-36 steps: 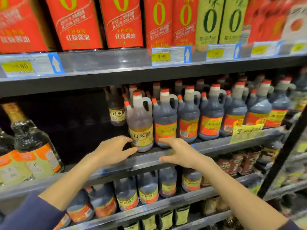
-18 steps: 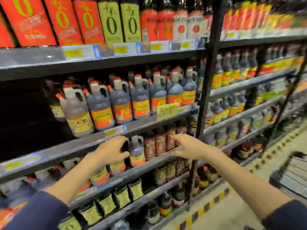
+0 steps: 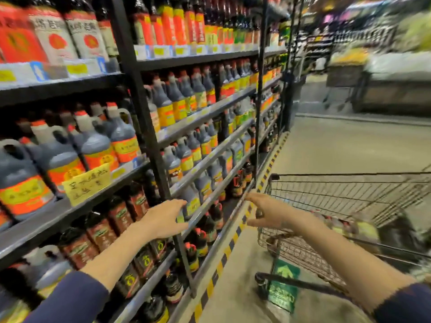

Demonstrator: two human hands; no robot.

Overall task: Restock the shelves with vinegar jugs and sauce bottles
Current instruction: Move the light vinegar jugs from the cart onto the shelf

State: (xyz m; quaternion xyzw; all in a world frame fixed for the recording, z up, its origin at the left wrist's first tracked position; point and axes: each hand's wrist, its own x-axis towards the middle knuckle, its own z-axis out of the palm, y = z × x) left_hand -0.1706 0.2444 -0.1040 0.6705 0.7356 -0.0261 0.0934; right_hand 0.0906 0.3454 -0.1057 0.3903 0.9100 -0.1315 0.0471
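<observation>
A: The left hand [image 3: 162, 221]?
B: Held out in front of the black upright [image 3: 147, 127] of the shelves [image 3: 39, 227], level with the lower rails. Slack, spread fingers [image 3: 179, 205], released, gripping nothing.
A: And the right hand [image 3: 270, 215]?
B: Raised between the shelves and the near corner of the shopping cart [image 3: 338, 197]. Splayed fingers [image 3: 253, 198], likewise released. Hard to tell whether touching the wire.
A: Where are the vinegar jugs [image 3: 93, 148]?
B: Lined up upright on the middle shelf at left. Dark, with red caps and orange-and-yellow labels, behind a handwritten yellow sign [image 3: 87, 184] fixed to the shelf edge. More of the kind farther down the aisle, on several levels.
A: The sauce bottles [image 3: 100, 231]?
B: One level below those jugs, packed side by side, dark with brownish-red labels. Others with red caps lower down, nearer the floor [image 3: 349, 148].
A: Anything in the cart?
B: Blurred goods [image 3: 363, 229], too smeared to name. Also a green tag [image 3: 283, 285] on the near end.
A: The floor?
B: Pale, with a yellow-and-black striped strip [image 3: 233, 238] along the foot of the shelves.
</observation>
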